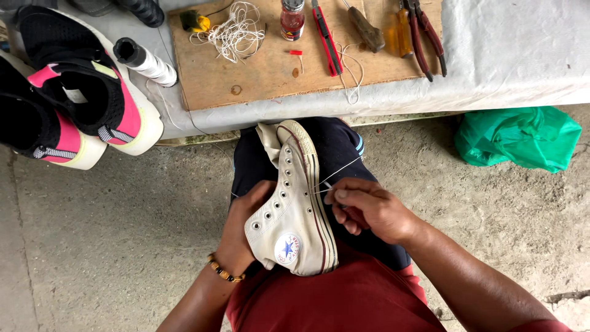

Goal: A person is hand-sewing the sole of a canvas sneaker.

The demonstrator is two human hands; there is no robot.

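concrete floor, left hand [236,237] gripping sneaker [295,209], right hand [369,209] pinching thread [338,172]

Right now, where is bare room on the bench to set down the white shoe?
The grey cloth right of the pliers is bare. The wooden board is bare only along its near edge. The left end is crowded by the black-and-pink sneakers and the thread spool.

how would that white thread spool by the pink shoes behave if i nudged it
The spool lies on its side on the bench, so it would probably roll. It looks small and likely light. A strand trails off it, so it may unwind as it moves.
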